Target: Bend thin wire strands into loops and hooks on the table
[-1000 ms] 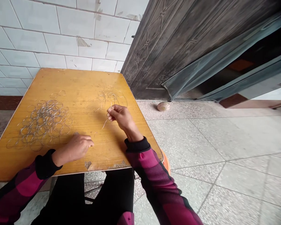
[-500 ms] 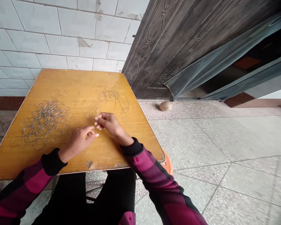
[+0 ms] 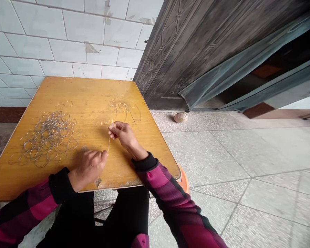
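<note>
A thin wire runs between my two hands above the wooden table. My right hand pinches it near its upper part, where a small loop shows just beyond the fingertips. Lower and to the left, my left hand is closed with thumb and fingers together on the wire's other end. Left of my hands lies a tangled pile of wire loops. Past my right hand, several bent wires with looped ends and straight tails lie on the tabletop.
A white tiled wall borders the table's far side. To the right are a dark carved door, a grey curtain and a round stone-like object on the tiled floor. An orange stool shows under the table's right corner.
My left hand has moved down toward me and its fingers have closed, with a longer stretch of wire now showing between the hands. My right hand has shifted slightly right.
</note>
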Tool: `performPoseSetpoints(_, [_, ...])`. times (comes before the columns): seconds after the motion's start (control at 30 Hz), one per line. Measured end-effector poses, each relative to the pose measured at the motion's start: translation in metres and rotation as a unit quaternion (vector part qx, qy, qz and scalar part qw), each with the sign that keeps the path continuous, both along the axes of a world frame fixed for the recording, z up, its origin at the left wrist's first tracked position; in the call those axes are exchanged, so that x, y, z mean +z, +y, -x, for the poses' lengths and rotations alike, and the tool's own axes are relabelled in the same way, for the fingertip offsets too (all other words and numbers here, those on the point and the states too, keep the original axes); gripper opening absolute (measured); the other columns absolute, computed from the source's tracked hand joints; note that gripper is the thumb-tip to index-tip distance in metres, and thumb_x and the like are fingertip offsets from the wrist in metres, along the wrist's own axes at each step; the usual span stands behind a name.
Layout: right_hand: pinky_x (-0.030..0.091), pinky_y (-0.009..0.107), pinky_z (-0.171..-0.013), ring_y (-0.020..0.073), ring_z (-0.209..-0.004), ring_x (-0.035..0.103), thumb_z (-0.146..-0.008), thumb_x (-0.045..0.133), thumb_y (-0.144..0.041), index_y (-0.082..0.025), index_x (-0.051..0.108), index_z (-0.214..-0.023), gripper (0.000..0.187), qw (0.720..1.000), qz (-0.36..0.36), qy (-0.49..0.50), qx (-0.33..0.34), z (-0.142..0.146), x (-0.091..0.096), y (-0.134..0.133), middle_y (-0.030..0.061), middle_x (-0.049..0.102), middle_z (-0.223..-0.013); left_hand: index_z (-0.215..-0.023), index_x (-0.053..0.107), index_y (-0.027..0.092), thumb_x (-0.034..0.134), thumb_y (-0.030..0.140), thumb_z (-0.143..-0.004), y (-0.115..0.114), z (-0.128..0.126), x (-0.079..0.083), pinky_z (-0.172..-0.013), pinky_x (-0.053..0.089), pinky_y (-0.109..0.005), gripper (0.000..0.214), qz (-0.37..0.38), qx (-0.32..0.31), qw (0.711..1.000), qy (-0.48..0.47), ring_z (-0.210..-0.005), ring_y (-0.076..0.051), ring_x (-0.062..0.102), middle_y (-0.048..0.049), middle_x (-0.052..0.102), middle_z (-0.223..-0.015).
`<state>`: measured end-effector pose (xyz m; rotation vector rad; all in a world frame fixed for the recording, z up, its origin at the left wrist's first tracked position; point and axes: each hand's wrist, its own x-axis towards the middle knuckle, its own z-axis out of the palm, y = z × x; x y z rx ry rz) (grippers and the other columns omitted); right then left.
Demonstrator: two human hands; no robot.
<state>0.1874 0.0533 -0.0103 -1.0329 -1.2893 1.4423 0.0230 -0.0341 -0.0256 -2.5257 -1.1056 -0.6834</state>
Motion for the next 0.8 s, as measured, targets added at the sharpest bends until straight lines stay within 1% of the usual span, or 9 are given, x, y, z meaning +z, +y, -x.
performPoseSetpoints(0.1, [0.039, 0.020, -0.047, 0.0061, -0.047, 0.051, -0.068, 0.076, -0.047, -0.016, 0.057, -0.067, 0.036, 0.999, 0.006, -0.004, 0.032, -0.007, 0.004, 0.004, -0.0017, 0.061, -0.060, -0.073, 0.057, 0.016, 0.047, 0.005, -0.088, -0.005, -0.002, 0.005, -0.046, 0.037, -0.028, 0.021, 0.018, -0.059, 0.998, -0.014, -0.047, -0.014, 0.054, 0.0006, 0.056, -0.053])
performPoseSetpoints(0.27, [0.038, 0.020, -0.047, 0.0054, -0.047, 0.049, -0.071, 0.074, -0.046, -0.016, 0.057, -0.068, 0.036, 0.997, -0.006, -0.035, 0.075, -0.016, 0.007, 0.006, -0.0021, 0.060, -0.061, -0.060, 0.052, 0.018, 0.052, 0.027, -0.092, -0.004, 0.000, 0.017, -0.051, 0.037, -0.027, 0.034, 0.065, -0.177, 0.977, -0.103, -0.048, -0.012, 0.050, 0.0015, 0.054, -0.051])
performPoseSetpoints(0.33, [0.037, 0.021, -0.047, 0.0056, -0.048, 0.049, -0.073, 0.073, -0.045, -0.015, 0.057, -0.069, 0.034, 0.993, -0.001, -0.049, 0.105, -0.018, 0.007, 0.007, -0.0018, 0.060, -0.062, -0.063, 0.055, 0.017, 0.051, 0.027, -0.093, 0.002, 0.009, 0.023, -0.052, 0.036, -0.026, 0.032, 0.093, -0.146, 0.966, -0.190, -0.049, -0.010, 0.049, 0.0016, 0.055, -0.052])
performPoseSetpoints(0.37, [0.037, 0.021, -0.047, 0.0056, -0.048, 0.048, -0.073, 0.073, -0.045, -0.015, 0.057, -0.070, 0.034, 0.992, 0.000, -0.054, 0.118, -0.018, 0.007, 0.007, -0.0017, 0.060, -0.062, -0.064, 0.056, 0.017, 0.051, 0.026, -0.093, 0.005, 0.016, 0.027, -0.051, 0.036, -0.025, 0.031, 0.109, -0.100, 0.957, -0.248, -0.050, -0.010, 0.048, 0.0014, 0.055, -0.053])
performPoseSetpoints(0.43, [0.037, 0.021, -0.048, 0.0057, -0.049, 0.049, -0.075, 0.071, -0.043, -0.015, 0.058, -0.072, 0.031, 0.989, -0.002, -0.060, 0.133, -0.019, 0.007, 0.007, -0.0017, 0.060, -0.063, -0.055, 0.049, 0.018, 0.054, 0.031, -0.091, 0.015, 0.032, 0.033, -0.046, 0.029, -0.024, 0.038, 0.200, -0.023, 0.917, -0.343, -0.043, -0.008, 0.038, 0.0040, 0.045, -0.045])
performPoseSetpoints(0.53, [0.037, 0.021, -0.049, 0.0057, -0.050, 0.049, -0.078, 0.069, -0.042, -0.015, 0.056, -0.072, 0.030, 0.988, -0.008, -0.069, 0.138, -0.020, 0.007, 0.006, -0.0021, 0.059, -0.064, -0.054, 0.054, 0.018, 0.055, 0.046, -0.087, 0.029, 0.053, 0.040, -0.043, 0.031, -0.023, 0.043, 0.461, -0.106, 0.790, -0.391, -0.037, -0.007, 0.035, 0.0050, 0.040, -0.039])
performPoseSetpoints(0.6, [0.037, 0.021, -0.048, 0.0056, -0.051, 0.049, -0.079, 0.068, -0.041, -0.016, 0.055, -0.073, 0.029, 0.984, -0.008, -0.079, 0.161, -0.020, 0.008, 0.005, -0.0024, 0.058, -0.064, -0.057, 0.057, 0.017, 0.058, 0.049, -0.083, 0.037, 0.058, 0.040, -0.043, 0.029, -0.023, 0.041, 0.488, -0.089, 0.733, -0.465, -0.039, -0.007, 0.034, 0.0044, 0.042, -0.041])
performPoseSetpoints(0.7, [0.037, 0.021, -0.049, 0.0057, -0.051, 0.049, -0.082, 0.066, -0.040, -0.016, 0.054, -0.074, 0.028, 0.969, -0.004, -0.104, 0.224, -0.017, 0.008, 0.000, -0.0029, 0.056, -0.063, -0.070, 0.063, 0.016, 0.063, 0.045, -0.080, 0.045, 0.050, 0.034, -0.042, 0.026, -0.021, 0.031, 0.445, 0.018, 0.708, -0.548, -0.044, -0.005, 0.036, 0.0021, 0.053, -0.057])
performPoseSetpoints(0.8, [0.038, 0.022, -0.051, 0.0061, -0.053, 0.050, -0.084, 0.063, -0.038, -0.016, 0.054, -0.076, 0.025, 0.954, -0.017, -0.133, 0.268, -0.014, 0.007, -0.003, -0.0029, 0.056, -0.065, -0.072, 0.063, 0.015, 0.063, 0.047, -0.078, 0.049, 0.038, 0.025, -0.041, 0.023, -0.021, 0.032, 0.486, 0.034, 0.694, -0.530, -0.044, -0.005, 0.033, 0.0029, 0.051, -0.059])
